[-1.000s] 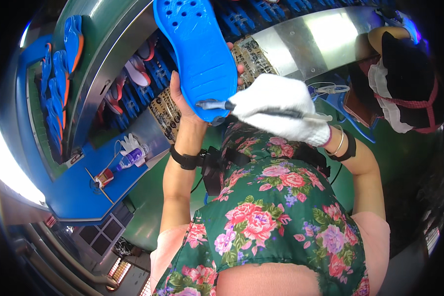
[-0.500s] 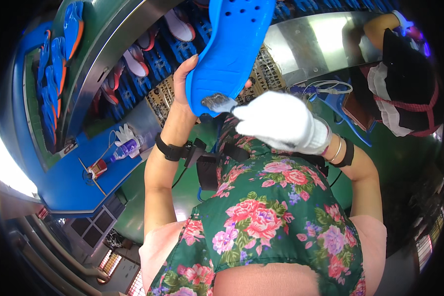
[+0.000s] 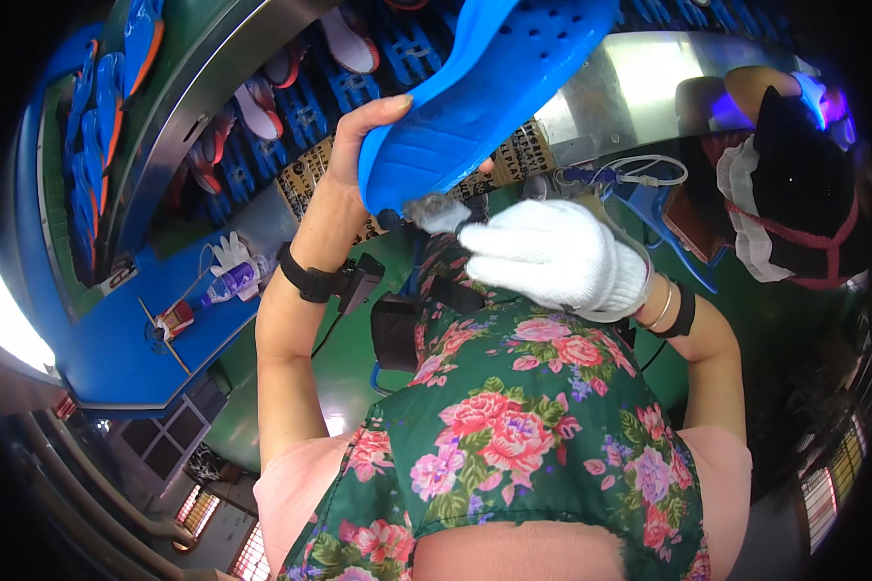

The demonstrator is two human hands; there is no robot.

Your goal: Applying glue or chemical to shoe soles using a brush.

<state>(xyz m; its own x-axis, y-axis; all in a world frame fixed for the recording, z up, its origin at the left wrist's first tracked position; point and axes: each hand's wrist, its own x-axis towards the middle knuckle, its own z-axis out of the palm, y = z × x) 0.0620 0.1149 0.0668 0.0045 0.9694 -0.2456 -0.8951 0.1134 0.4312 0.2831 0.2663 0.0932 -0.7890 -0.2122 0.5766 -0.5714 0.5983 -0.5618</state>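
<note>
A bright blue foam shoe sole (image 3: 465, 107) with round holes near its far end is held up in front of me, tilted. My left hand (image 3: 363, 136), bare, wraps round its heel half with the thumb over the left edge and fingertips showing at the right edge. My right hand (image 3: 552, 254), in a white knitted glove, is closed round the handle of a brush (image 3: 441, 213). The brush's bristles, dark and a little blurred, are at the near heel edge of the sole; whether they touch it I cannot tell. Most of the brush handle is hidden in the glove.
Beyond the sole runs a conveyor with red-and-white shoe parts (image 3: 349, 41) and blue racks. A metal rim (image 3: 630, 92) edges it. Blue-orange soles (image 3: 107, 116) stand at left. A blue table (image 3: 116, 358) bears a purple bottle (image 3: 231, 283) and glove. Another person (image 3: 804, 184) works at right.
The sole has tilted and its far end has swung right. The brush has come off the sole's heel surface to its near edge, and my left forearm has shifted left.
</note>
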